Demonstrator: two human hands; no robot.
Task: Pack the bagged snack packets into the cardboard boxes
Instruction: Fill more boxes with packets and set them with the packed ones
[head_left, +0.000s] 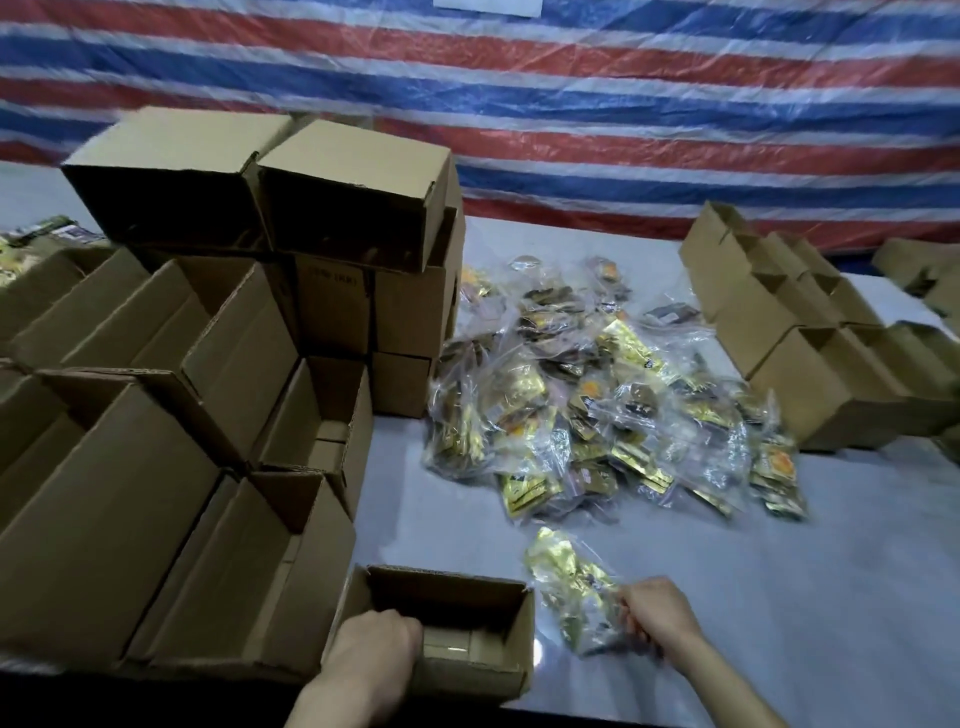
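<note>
Boxes crowd the left side of the grey table (779, 597): rows of open cartons (156, 467) in front and a stack of closed cartons (353, 192) behind them. More open cartons on the right (810, 379) stand in a row. A small open box (519, 639) sits at the near edge. The left hand (374, 644) holds it by its near-left wall, fingers curled over the rim. Just right of this box, the right hand (657, 610) pinches one end of a clear bag of gold packets (566, 587), which lies low over the table beside the box's right wall. A pile of bagged packets (587, 405) lies mid-table between the carton groups. A red, white and blue striped tarp (571, 104) hangs behind.
</note>
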